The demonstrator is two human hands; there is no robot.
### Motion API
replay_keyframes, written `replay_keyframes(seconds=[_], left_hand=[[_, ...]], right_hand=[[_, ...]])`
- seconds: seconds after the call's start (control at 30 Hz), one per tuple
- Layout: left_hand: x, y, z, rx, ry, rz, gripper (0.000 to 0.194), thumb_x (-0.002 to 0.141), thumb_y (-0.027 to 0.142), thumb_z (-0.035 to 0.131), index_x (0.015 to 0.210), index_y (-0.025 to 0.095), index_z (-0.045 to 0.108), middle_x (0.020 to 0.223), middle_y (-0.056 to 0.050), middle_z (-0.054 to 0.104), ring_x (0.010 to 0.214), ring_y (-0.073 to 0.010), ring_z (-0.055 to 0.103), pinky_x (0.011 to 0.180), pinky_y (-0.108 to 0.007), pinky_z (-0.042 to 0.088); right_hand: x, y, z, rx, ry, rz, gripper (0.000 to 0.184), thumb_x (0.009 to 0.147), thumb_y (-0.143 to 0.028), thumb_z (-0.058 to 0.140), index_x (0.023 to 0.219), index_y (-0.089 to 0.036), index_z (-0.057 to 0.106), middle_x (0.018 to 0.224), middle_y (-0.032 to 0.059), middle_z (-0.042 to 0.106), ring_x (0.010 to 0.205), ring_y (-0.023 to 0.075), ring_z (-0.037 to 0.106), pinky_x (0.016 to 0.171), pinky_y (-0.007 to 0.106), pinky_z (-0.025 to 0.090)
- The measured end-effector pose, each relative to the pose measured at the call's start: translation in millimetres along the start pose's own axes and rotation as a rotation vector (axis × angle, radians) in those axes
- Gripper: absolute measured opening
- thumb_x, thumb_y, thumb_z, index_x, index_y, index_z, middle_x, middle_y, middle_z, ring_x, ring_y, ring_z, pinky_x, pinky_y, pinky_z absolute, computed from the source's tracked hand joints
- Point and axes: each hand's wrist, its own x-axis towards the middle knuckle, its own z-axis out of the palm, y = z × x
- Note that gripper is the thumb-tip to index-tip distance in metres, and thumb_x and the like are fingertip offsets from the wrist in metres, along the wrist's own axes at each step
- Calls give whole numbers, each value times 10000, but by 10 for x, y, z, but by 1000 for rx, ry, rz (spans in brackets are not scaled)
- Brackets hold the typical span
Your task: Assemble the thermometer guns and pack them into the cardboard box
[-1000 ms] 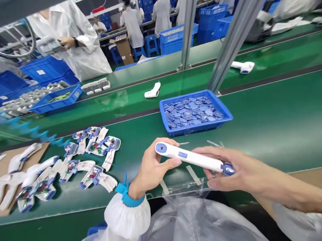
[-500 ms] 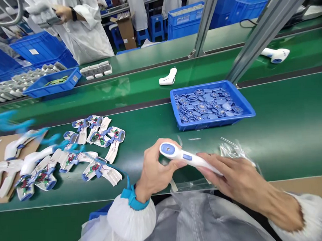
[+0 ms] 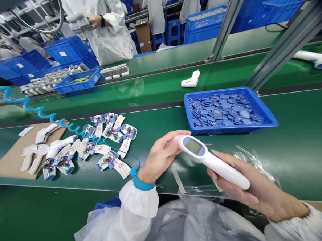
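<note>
A white infrared thermometer [image 3: 226, 170] is held over the front of the green bench, its blue-framed display facing up towards me. My right hand [image 3: 242, 184] is closed around the handle. At the head end, the fingers of my left hand [image 3: 161, 157] grip the thermometer's tip; a blue strap [image 3: 143, 183] circles that wrist. Just beyond the hands stands a blue tray [image 3: 271, 119] full of blue oval parts [image 3: 217, 111]. Several opened thermometer halves [image 3: 113, 162] with wires and circuit boards lie left of my left hand.
A coiled blue cord [image 3: 44, 115] runs from the wrist strap to the upper left. White shells lie on cardboard [image 3: 12, 158]. Clear plastic strips [image 3: 255, 162] lie behind my right hand. Another thermometer [image 3: 191, 80] sits on the belt. A co-worker [image 3: 103, 29] stands across the line.
The thermometer has been turned over, from its button side to its display side. My right hand has rolled with it, and my left fingers have shifted on the head. The camera view has swung left.
</note>
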Motion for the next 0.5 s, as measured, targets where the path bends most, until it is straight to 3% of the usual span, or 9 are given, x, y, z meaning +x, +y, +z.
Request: replay_keyframes(seconds=[0.1,0.2,0.37,0.5], left_hand=[[-183,58,2,183,136,45,534,691,373,950,1122,151,723,1059,-85,726,992,-231,666,890,-325,542],[-352,115,104,339,244,94,456,679,316,957,1047,171,729,986,-59,728,912,-207,669,803,-300,540],[-499,125,278,469,242,249,362,694,262,951,970,198,727,1032,-53,749,946,-218,688,812,-310,529],[-537,88,223,526,236,257,338,732,248,930,987,210,711,1063,-44,752,979,-220,692,867,-324,518]], right_hand=[[48,57,-74,-77,96,-114,660,936,-774,443,816,-175,694,515,9,508,428,85,341,426,218,295],[134,101,-128,-223,204,-257,591,915,-757,522,876,-190,683,704,39,604,608,147,484,587,276,466],[301,165,-187,-310,304,-290,528,897,-741,556,772,-230,596,762,47,611,689,202,525,653,343,523],[282,160,-248,-409,371,-338,569,937,-753,462,817,-235,667,777,69,645,678,221,579,640,369,549]])
